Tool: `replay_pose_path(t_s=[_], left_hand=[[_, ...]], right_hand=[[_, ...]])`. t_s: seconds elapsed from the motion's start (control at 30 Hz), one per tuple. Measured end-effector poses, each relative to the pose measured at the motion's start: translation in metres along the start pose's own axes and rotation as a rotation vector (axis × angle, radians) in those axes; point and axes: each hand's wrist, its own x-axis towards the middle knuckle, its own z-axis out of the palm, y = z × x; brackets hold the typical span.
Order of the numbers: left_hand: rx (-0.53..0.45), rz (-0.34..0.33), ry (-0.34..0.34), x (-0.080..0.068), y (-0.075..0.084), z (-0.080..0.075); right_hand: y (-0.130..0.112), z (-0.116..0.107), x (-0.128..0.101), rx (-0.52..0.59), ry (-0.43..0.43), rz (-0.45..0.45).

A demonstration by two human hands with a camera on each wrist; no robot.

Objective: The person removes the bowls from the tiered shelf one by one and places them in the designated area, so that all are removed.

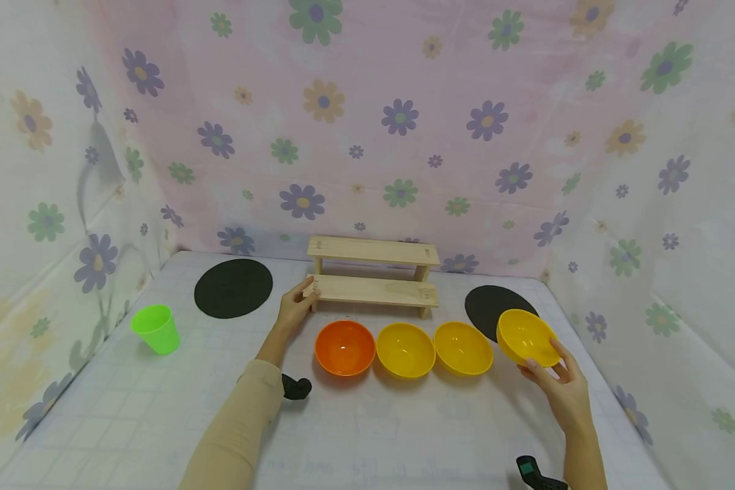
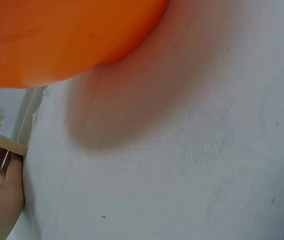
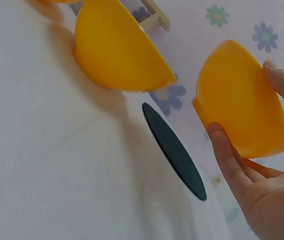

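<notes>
My right hand [image 1: 563,388] grips a yellow bowl [image 1: 527,338] by its side, raised and tilted above the table. In the right wrist view, the thumb and fingers of that hand [image 3: 272,200] spread round the bowl's [image 3: 244,100] outside. At the left end of a two-step wooden rack [image 1: 373,290], my left hand [image 1: 294,306] holds the lower step's edge. The left wrist view has its fingers [image 2: 12,170] against the rack's wood [image 2: 4,142]. In front of the rack stand an orange bowl [image 1: 345,348] and two yellow bowls, one mid-row [image 1: 405,351] and one further right [image 1: 463,349], side by side.
A black round mat [image 1: 233,288] lies at the back left. Another black mat [image 1: 493,306] is partly covered by the raised bowl. A green cup [image 1: 156,329] stands at the left. Flowered cloth walls [image 1: 355,122] enclose the white-covered table [image 1: 367,435].
</notes>
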Motion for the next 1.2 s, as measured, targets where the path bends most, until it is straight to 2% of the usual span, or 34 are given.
replay_pose_path(t_s=[0.2, 0.3, 0.43, 0.53, 0.63, 0.73, 0.87, 1.03, 1.2], left_hand=[[-0.024, 0.012, -0.002, 0.0, -0.001, 0.001], [-0.033, 0.009, -0.016, -0.01, 0.014, 0.001], [-0.026, -0.007, -0.035, -0.021, 0.033, 0.0], [-0.036, 0.0, -0.036, -0.016, 0.025, 0.0], [-0.038, 0.007, -0.03, -0.007, 0.013, 0.0], [-0.02, 0.014, -0.019, -0.002, 0.004, 0.001], [-0.022, 0.021, -0.017, -0.003, 0.002, 0.002], [-0.027, 0.03, -0.021, -0.002, 0.0, 0.003], [-0.052, 0.114, -0.011, -0.002, -0.007, 0.003]], right_hand=[[-0.011, 0.001, -0.014, 0.012, 0.019, 0.081], [-0.014, 0.001, -0.019, -0.11, 0.034, 0.186], [-0.012, -0.001, -0.022, -0.23, 0.035, 0.259], [-0.007, -0.002, -0.022, -0.232, 0.027, 0.282], [-0.001, 0.0, -0.022, -0.174, 0.036, 0.31], [0.003, 0.0, -0.022, -0.121, 0.027, 0.297], [0.004, -0.001, -0.021, -0.085, -0.016, 0.266], [0.004, -0.003, -0.021, -0.105, -0.047, 0.246], [0.005, -0.002, -0.021, -0.168, -0.053, 0.222]])
